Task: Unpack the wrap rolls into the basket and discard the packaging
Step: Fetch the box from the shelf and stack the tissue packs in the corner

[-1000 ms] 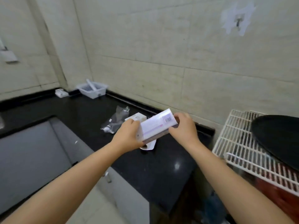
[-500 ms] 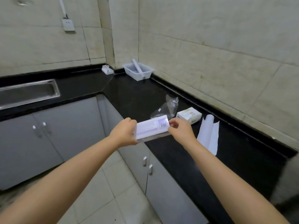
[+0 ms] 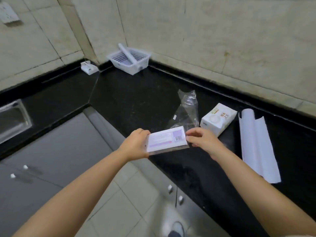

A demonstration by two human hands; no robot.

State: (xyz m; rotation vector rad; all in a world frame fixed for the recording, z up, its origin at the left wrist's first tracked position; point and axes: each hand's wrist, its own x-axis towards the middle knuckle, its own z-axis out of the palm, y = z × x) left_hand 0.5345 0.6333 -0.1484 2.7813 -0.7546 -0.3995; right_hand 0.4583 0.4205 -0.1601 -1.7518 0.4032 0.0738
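your left hand (image 3: 135, 144) closes its grip on the left end of the flat packet (image 3: 166, 139); your right hand (image 3: 203, 141) pinches its right end. long axis left-to-right, label up, above the desk (image 3: 136, 100) edge; basket (image 3: 130, 60) far corner.

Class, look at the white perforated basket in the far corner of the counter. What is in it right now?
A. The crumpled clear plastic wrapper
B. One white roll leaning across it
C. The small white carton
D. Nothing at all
B: a single white roll leans diagonally across the basket, while the carton and the clear wrapper lie on the black counter nearer the person.
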